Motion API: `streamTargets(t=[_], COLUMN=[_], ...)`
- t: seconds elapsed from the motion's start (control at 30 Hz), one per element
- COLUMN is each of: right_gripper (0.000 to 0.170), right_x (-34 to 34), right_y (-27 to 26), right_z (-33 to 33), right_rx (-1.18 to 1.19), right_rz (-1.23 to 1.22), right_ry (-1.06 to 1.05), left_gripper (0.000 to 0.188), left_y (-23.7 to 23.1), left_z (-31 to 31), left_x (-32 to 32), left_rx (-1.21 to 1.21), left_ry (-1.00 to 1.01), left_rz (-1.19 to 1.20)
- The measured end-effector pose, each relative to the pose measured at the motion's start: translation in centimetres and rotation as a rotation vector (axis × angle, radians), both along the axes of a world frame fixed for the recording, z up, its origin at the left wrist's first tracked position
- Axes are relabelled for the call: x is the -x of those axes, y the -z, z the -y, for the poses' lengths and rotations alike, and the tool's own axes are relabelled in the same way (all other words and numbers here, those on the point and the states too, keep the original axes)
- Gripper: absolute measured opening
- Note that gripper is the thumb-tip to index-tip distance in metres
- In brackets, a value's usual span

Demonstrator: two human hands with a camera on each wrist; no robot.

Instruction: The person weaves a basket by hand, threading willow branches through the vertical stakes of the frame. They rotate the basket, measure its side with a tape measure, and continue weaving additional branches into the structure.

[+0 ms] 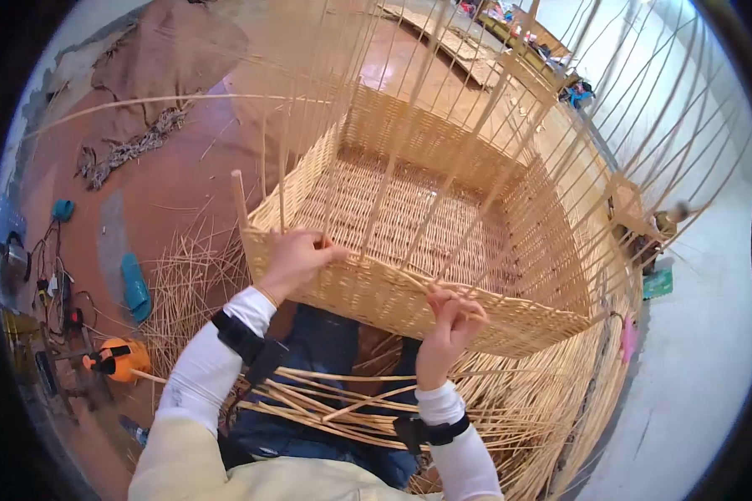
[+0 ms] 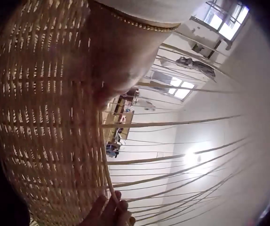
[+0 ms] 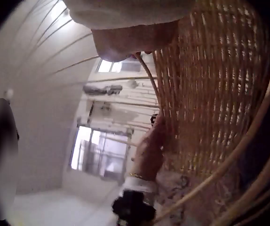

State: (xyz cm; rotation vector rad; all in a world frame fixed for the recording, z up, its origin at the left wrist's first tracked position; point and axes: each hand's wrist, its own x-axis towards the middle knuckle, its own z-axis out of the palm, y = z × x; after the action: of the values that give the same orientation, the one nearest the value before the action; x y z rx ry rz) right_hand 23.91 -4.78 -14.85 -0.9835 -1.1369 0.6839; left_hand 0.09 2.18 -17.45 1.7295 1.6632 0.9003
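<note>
A rectangular woven wicker basket (image 1: 409, 200) faces the person, tall thin rods rising from its edges. On the near rim, the left hand (image 1: 297, 260) grips the edge left of centre, thumb and index finger close together. Farther right, the right hand (image 1: 449, 336) pinches a thin rod lying along that rim, its fingers curled. The left wrist view has the left hand (image 2: 121, 56) close against the basket wall (image 2: 45, 117), and the right hand (image 2: 107, 213) on the rod below. In the right wrist view, the right hand (image 3: 130, 43) is near and the left hand (image 3: 149, 153) farther along the rim.
Loose rods (image 1: 342, 401) lie across the person's lap and more are heaped at the right. At the left on the floor are an orange tool (image 1: 127, 359), a teal item (image 1: 135, 288) and cables. A white wall stands on the right.
</note>
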Motion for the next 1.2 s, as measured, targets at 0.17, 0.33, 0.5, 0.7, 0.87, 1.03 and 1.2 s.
streamTargets(t=[0.17,0.33,0.5,0.7,0.87,1.03,1.2], right_gripper=[0.008,0.014,0.011,0.039,0.042,0.020,0.013], right_x=[0.1,-0.1,-7.8,2.3,-0.5,-4.1,-4.9], right_y=[1.7,-0.2,-0.6,-11.9,-11.6,-0.3,-0.9], right_z=[0.3,1.4,3.4,-12.0,-6.8,0.9,1.7], right_rx=[0.134,0.251,0.244,-0.396,-0.078,0.007,0.183], right_rz=[-0.143,0.055,-0.154,1.148,0.495,-0.071,-0.321], right_ry=[0.112,-0.025,0.067,0.405,0.069,0.253,0.084], left_gripper=[0.038,0.029,0.037,0.043,0.044,0.041,0.042], left_y=[-3.5,-2.5,-1.1,-0.4,0.0,-3.4,-6.1], left_z=[1.1,0.6,-0.7,-0.8,-2.2,-3.4,0.5], left_x=[-0.3,-7.9,-8.7,-9.4,-6.7,-4.9,-7.8], left_rx=[-0.139,-0.087,0.041,-0.024,0.026,0.198,-0.232], left_ry=[-0.122,0.244,0.281,0.087,0.096,0.136,-0.057], left_rz=[-0.124,0.379,0.321,0.132,0.300,0.038,0.198])
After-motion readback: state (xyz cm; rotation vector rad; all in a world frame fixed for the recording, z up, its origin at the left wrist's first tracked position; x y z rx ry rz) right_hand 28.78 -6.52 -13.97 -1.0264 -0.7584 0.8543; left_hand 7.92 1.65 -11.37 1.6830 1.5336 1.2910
